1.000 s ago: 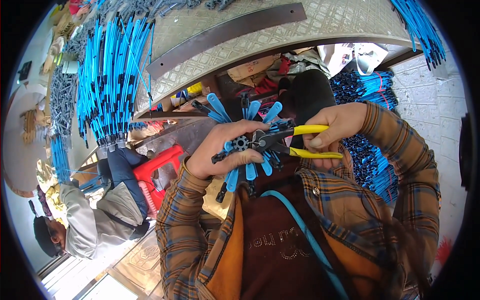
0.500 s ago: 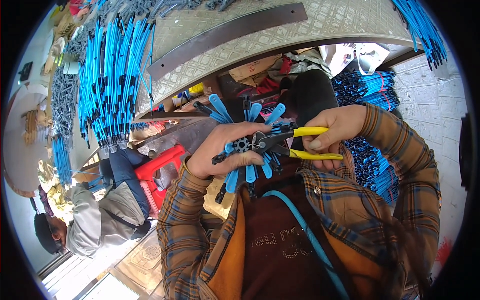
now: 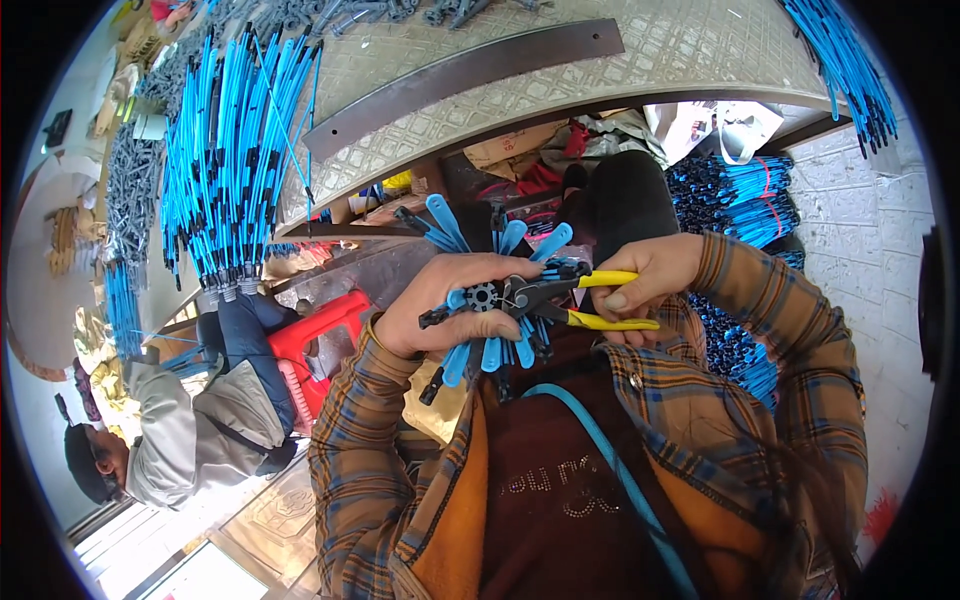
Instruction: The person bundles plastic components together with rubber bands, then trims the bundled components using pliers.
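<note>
My left hand (image 3: 440, 300) is closed around a black notched round hub (image 3: 483, 297), from which blue flat strips with black ends (image 3: 443, 220) stick out on several sides. Yellow-handled pliers (image 3: 545, 297) reach in from the right. My right hand (image 3: 655, 280) is wrapped round their handles. The jaws meet the hub's right side between my left thumb and forefinger; whatever they bite on is too small to make out.
Above my hands runs a patterned tabletop (image 3: 700, 55) bearing a dark metal bar (image 3: 465, 85). Blue rods with black sleeves (image 3: 225, 160) stand bunched at left; tied blue bundles (image 3: 755, 195) lie at right. Another person (image 3: 200, 430) sits at lower left near a red plastic stool (image 3: 325, 335).
My right hand and the pliers' handles have shifted a little left and down. The handles look slightly closer together. My left hand keeps its hold on the hub.
</note>
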The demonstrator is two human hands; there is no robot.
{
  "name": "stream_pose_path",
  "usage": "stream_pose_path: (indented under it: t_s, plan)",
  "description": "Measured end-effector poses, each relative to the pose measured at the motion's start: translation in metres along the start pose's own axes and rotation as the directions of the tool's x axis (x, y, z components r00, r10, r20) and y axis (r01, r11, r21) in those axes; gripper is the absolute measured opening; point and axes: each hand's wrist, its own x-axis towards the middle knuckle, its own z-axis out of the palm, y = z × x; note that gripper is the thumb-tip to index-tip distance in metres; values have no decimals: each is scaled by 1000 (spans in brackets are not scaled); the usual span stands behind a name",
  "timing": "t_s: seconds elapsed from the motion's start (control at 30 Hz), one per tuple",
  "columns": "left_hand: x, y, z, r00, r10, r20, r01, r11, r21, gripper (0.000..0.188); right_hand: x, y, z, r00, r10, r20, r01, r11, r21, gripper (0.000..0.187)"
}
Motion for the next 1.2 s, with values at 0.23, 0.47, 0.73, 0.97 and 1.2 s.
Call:
stream_pose_path:
  t_s: [0.23, 0.47, 0.73, 0.97, 1.2]
  plan:
    - [-2, -3, -5, 999, -36, 20, 38, 996, -87, 50, 27, 34, -16, 984, -157, 81, 157, 988, 10, 33]
    - [0, 5, -12, 985, -30, 170, 30, 1000, 3, 46, 20, 29, 20, 950, -279, -140, 236, 936, -263, 34]
    - [0, 10, 6, 1000, -16, 16, 15, 997, 77, 46, -24, -28, 36, 955, -79, -287, -73, 873, -482, 37]
    - [0, 14, 16, 995, -94, -33, 96, 995, 41, 49, -33, -50, 46, 910, -209, -358, -189, 561, -806, 35]
    - [-9, 18, 17, 987, -124, -98, 120, 992, -45, 48, -30, -53, 70, 822, -298, -486, -424, 251, -870, 35]
